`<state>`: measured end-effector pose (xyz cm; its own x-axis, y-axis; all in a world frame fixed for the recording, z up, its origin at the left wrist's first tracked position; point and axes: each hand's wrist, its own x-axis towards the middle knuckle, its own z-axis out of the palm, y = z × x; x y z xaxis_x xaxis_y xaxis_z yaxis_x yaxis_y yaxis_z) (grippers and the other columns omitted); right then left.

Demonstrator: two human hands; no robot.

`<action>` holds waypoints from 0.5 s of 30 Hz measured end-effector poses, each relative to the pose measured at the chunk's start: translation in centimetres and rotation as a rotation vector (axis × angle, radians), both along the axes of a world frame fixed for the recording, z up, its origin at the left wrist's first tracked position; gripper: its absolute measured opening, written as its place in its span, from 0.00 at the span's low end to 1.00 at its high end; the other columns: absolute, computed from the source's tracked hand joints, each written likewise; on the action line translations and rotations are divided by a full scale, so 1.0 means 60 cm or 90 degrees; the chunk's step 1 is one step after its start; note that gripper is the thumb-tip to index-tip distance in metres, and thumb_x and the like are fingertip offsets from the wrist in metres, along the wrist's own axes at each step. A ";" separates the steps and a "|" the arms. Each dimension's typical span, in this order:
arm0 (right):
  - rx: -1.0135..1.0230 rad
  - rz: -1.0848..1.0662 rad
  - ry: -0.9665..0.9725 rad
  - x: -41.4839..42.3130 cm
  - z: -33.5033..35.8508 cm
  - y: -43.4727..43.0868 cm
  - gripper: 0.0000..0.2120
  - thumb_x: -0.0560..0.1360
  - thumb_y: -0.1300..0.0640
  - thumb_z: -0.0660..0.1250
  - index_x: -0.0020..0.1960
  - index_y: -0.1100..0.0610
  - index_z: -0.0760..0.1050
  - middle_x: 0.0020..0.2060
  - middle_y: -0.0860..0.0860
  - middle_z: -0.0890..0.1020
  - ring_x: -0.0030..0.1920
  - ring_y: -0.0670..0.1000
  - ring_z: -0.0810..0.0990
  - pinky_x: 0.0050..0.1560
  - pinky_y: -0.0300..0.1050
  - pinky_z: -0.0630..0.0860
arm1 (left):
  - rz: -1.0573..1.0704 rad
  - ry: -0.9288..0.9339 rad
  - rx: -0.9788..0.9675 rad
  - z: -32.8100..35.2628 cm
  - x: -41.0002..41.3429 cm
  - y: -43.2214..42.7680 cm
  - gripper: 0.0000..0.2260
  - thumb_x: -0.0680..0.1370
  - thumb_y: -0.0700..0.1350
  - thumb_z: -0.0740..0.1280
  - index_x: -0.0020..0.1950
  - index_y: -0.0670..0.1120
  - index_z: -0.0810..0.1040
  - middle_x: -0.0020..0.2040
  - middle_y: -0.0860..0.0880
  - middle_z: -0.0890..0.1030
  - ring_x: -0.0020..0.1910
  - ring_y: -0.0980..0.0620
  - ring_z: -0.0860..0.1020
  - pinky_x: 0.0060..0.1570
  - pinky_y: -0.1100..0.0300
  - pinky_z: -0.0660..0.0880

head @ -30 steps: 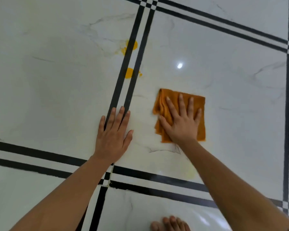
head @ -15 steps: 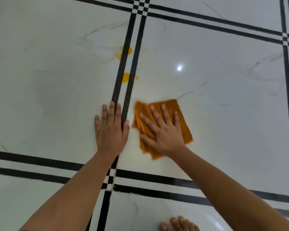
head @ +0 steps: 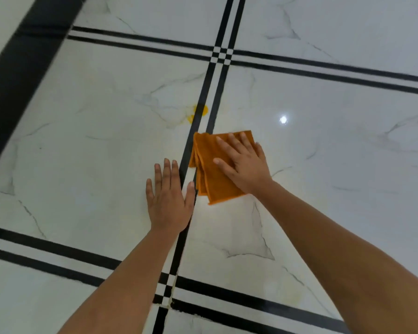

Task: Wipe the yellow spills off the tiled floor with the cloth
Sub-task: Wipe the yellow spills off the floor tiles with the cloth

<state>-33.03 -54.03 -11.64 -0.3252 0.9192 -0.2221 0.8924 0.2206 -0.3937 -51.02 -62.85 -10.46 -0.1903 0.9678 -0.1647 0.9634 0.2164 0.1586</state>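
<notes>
A folded orange cloth [head: 211, 175] lies on the white marble-look tiled floor [head: 101, 153], its left edge over the double black stripe [head: 206, 92]. My right hand [head: 245, 163] presses flat on the cloth with fingers spread. My left hand [head: 169, 201] rests palm-down on the bare tile just left of the cloth, touching the stripe and holding nothing. A yellow spill [head: 198, 112] sits on the stripe a short way beyond the cloth's far edge. No other bright spot shows near the cloth.
Black double stripes cross the floor in a grid, with a crossing [head: 222, 54] ahead and another [head: 167, 289] between my forearms. A wide black band [head: 22, 68] runs along the far left. A faint yellowish smear [head: 292, 295] marks the near tile.
My right hand slid the cloth left and then forward onto the stripe, covering where the nearer yellow spot was. My left hand stayed planted. The view tilted up.
</notes>
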 end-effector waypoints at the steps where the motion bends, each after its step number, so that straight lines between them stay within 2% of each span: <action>1: -0.007 -0.030 0.022 0.012 0.011 0.004 0.29 0.76 0.34 0.42 0.75 0.41 0.46 0.77 0.46 0.51 0.76 0.52 0.44 0.72 0.58 0.40 | 0.010 -0.016 0.005 0.013 0.018 0.010 0.34 0.75 0.62 0.38 0.77 0.46 0.49 0.77 0.46 0.51 0.76 0.47 0.46 0.71 0.49 0.43; 5: -0.058 -0.084 0.006 0.041 0.049 0.012 0.28 0.78 0.37 0.42 0.75 0.45 0.51 0.76 0.48 0.54 0.76 0.52 0.45 0.73 0.57 0.40 | 0.061 -0.120 -0.002 0.058 0.093 0.058 0.32 0.77 0.61 0.42 0.77 0.46 0.47 0.78 0.47 0.50 0.76 0.49 0.46 0.72 0.51 0.44; 9: -0.065 -0.137 0.034 0.048 0.088 0.057 0.26 0.79 0.40 0.42 0.75 0.46 0.54 0.76 0.49 0.55 0.76 0.52 0.46 0.73 0.57 0.40 | 0.028 -0.154 -0.075 0.081 0.143 0.114 0.30 0.80 0.59 0.46 0.77 0.44 0.46 0.78 0.46 0.49 0.76 0.48 0.46 0.72 0.51 0.44; 13: -0.084 -0.197 0.036 0.047 0.086 0.085 0.25 0.80 0.42 0.42 0.75 0.46 0.55 0.76 0.49 0.55 0.76 0.52 0.47 0.73 0.56 0.41 | 0.105 -0.236 -0.182 0.052 0.195 0.156 0.32 0.80 0.61 0.44 0.76 0.42 0.41 0.77 0.44 0.43 0.76 0.45 0.41 0.72 0.48 0.41; 15: -0.090 -0.209 0.018 0.057 0.077 0.085 0.25 0.80 0.42 0.41 0.75 0.46 0.54 0.76 0.49 0.55 0.76 0.52 0.46 0.73 0.56 0.41 | 0.166 -0.222 -0.202 0.020 0.214 0.162 0.35 0.77 0.64 0.38 0.75 0.43 0.36 0.77 0.44 0.38 0.75 0.44 0.36 0.71 0.46 0.37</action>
<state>-29.62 -48.93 -7.05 -0.0261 0.9362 -0.3504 0.8951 -0.1342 -0.4252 -38.16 -53.15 -9.25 -0.2988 0.7884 -0.5378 0.7732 0.5303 0.3478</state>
